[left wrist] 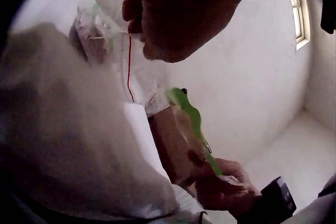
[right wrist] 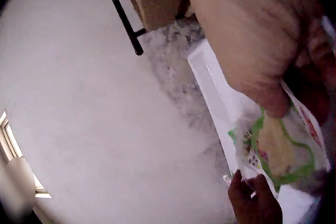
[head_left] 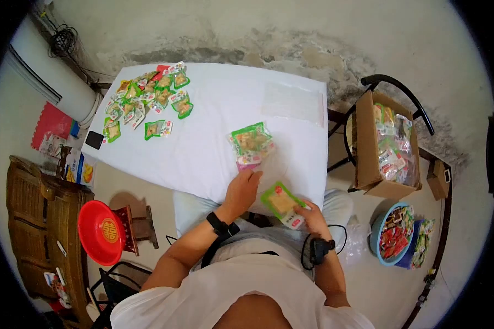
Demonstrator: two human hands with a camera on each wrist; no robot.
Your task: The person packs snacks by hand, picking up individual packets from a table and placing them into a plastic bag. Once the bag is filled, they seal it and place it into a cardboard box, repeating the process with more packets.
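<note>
In the head view my left hand (head_left: 242,192) is at the near edge of the white-covered table (head_left: 203,148). It pinches the edge of a clear plastic bag (left wrist: 142,74), whose red line shows in the left wrist view. Green-edged food packets (head_left: 251,140) lie at that bag, just beyond the fingers. To the right, my right hand (head_left: 315,218) grips one green-edged food packet (head_left: 281,202) by its lower right corner, thumb on top. Pale yellowish food shows through this packet, which is held above the lap.
Many similar packets (head_left: 162,97) are spread at the table's far left, near a black phone (head_left: 94,140). Flat clear plastic bags (head_left: 293,101) lie at the far right. A cardboard box (head_left: 368,148) of packets, a blue basin (head_left: 376,236) and a red basin (head_left: 96,233) stand around.
</note>
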